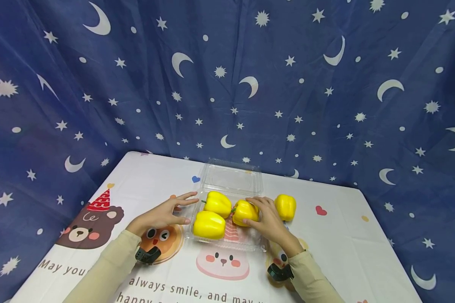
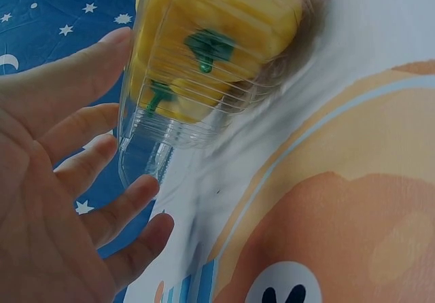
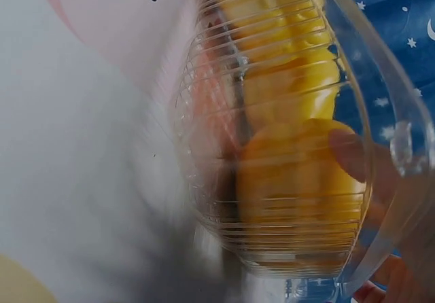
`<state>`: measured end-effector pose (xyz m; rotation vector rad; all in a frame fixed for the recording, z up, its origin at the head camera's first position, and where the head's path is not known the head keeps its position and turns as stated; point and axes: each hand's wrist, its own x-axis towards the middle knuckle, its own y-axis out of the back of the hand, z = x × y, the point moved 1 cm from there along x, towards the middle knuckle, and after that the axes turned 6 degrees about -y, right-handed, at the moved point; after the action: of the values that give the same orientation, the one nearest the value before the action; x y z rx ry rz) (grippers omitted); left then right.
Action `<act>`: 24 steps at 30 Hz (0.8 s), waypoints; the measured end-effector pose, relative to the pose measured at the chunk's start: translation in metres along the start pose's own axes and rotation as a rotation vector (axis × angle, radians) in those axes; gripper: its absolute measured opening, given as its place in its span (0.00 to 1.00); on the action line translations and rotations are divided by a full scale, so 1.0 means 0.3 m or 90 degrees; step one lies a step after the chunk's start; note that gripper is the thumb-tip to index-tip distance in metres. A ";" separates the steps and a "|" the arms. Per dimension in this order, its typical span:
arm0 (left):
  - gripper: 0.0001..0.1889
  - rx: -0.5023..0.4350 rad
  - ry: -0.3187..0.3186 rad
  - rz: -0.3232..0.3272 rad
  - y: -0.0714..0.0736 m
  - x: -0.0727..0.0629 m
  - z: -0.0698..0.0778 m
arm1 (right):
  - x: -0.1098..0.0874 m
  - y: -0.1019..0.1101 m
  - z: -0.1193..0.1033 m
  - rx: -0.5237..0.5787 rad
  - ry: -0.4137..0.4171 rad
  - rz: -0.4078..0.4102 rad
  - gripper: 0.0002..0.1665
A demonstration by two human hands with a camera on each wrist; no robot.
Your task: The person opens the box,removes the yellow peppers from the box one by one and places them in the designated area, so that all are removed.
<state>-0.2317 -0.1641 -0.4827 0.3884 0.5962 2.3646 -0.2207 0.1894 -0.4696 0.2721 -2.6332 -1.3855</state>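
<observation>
Held pepper: yellow, in the right part of the clear container, between the thumb and fingers of the right hand.
Right hand: reaches in over the container's right side, wrist bent inward, fingers clamped on the held pepper.
Other peppers inside: a rear one and a front one, side by side at the left.
Left hand: beside the container's left edge, palm facing it, fingers spread apart; contact with the rim I cannot tell.
Left wrist view only: two green stems clear through the ribbed wall.
Right wrist view only: the thumb pressed to yellow skin, seen through plastic.
Head view only: the whole raised lid behind, and a loose pepper on the counter, right of the container.
</observation>
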 end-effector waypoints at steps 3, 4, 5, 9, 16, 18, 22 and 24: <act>0.37 0.005 -0.001 -0.002 0.001 0.000 0.001 | 0.004 -0.004 0.002 -0.005 -0.003 0.001 0.40; 0.37 0.005 -0.001 -0.002 0.001 0.000 0.001 | 0.004 -0.005 0.002 -0.005 -0.003 0.002 0.40; 0.37 0.006 -0.001 -0.002 0.001 0.000 0.001 | 0.005 -0.006 0.002 -0.005 -0.003 0.004 0.40; 0.37 0.008 0.001 -0.001 0.001 0.002 0.002 | 0.008 -0.009 0.002 -0.016 0.000 0.011 0.42; 0.37 0.013 -0.002 0.000 0.004 0.003 0.003 | 0.011 -0.013 -0.006 -0.046 -0.003 0.020 0.44; 0.36 0.011 -0.003 0.001 0.003 0.004 0.003 | 0.010 -0.013 -0.009 -0.049 -0.004 0.023 0.44; 0.37 0.007 -0.003 0.000 0.001 0.004 0.003 | 0.009 -0.013 -0.011 -0.044 -0.010 0.026 0.44; 0.37 0.007 -0.002 -0.001 0.000 0.003 0.003 | 0.009 -0.014 -0.010 -0.040 -0.014 0.026 0.44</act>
<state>-0.2322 -0.1632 -0.4817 0.3968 0.6077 2.3603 -0.2222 0.1840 -0.4712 0.1948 -2.5924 -1.4625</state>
